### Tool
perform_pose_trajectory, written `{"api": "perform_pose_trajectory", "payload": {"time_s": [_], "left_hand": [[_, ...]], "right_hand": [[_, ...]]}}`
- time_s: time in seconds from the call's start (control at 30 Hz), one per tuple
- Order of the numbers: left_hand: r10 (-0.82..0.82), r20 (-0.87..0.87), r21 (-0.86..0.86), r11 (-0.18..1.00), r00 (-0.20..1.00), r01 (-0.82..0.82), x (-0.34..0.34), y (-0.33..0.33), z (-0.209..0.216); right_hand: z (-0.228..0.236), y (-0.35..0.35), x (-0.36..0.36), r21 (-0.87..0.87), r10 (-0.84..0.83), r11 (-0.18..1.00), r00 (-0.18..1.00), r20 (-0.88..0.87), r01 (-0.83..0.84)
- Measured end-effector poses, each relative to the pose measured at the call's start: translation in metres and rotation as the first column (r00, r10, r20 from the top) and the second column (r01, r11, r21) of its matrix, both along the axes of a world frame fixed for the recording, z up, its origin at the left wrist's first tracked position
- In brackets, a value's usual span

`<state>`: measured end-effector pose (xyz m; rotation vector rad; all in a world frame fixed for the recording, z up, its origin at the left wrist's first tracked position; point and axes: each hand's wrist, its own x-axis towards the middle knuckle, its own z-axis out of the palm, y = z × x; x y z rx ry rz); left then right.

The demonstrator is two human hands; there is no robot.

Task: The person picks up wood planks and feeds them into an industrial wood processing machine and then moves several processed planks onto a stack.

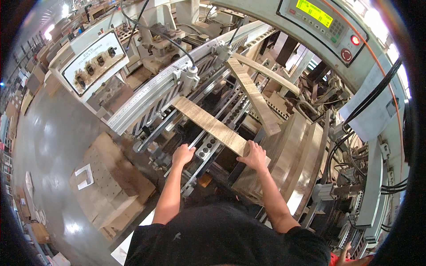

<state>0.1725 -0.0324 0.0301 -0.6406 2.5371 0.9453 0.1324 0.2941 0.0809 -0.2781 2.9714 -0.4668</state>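
Observation:
A long flat wood-grain board [211, 124] lies slanting across the metal rails of a machine. My right hand [254, 157] is closed on its near right end, thumb on the near side and fingers over the far edge. My left hand [183, 155] is curled beside a metal rail [205, 136], apart from the board; whatever is under its fingers is hidden. Beyond the right hand, a second wood-grain board [254, 97] lies at an angle, one end close to a stack of boards [284, 155]. A third strip [268, 74] crosses behind it.
A control panel [326, 26] with a lit screen and red buttons hangs at the upper right. A switch box [94, 62] stands at the left, near a cylinder clamp [190, 80]. Flattened cardboard [104, 177] lies on the left. Another person's hand [344, 255] shows at the lower right.

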Motion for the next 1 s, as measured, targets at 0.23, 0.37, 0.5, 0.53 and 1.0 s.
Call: {"api": "perform_pose_trajectory", "payload": {"time_s": [0.23,0.37,0.5,0.53,1.0], "left_hand": [[-0.006,-0.089,-0.019,1.000,0.996,0.004,0.003,0.002,-0.004],[0.019,-0.142,-0.021,1.000,0.990,-0.022,0.004,0.005,-0.009],[-0.003,-0.115,-0.002,1.000,0.993,0.003,0.007,-0.005,-0.009],[-0.029,-0.110,0.002,1.000,0.994,0.029,0.005,-0.001,-0.005],[-0.078,-0.271,-0.016,0.997,0.959,0.077,0.001,-0.009,-0.028]], "right_hand": [[0.001,0.011,-0.003,0.002,0.073,0.997,0.997,0.035,-0.073],[0.014,0.016,0.013,-0.106,0.088,0.991,0.993,0.082,-0.080],[0.035,0.025,0.058,-0.096,0.062,0.994,0.998,0.018,-0.059],[0.038,0.036,0.069,-0.045,0.041,0.998,0.999,0.019,-0.040],[0.082,0.114,0.159,-0.263,-0.687,0.719,0.714,-0.134,0.643]]}}
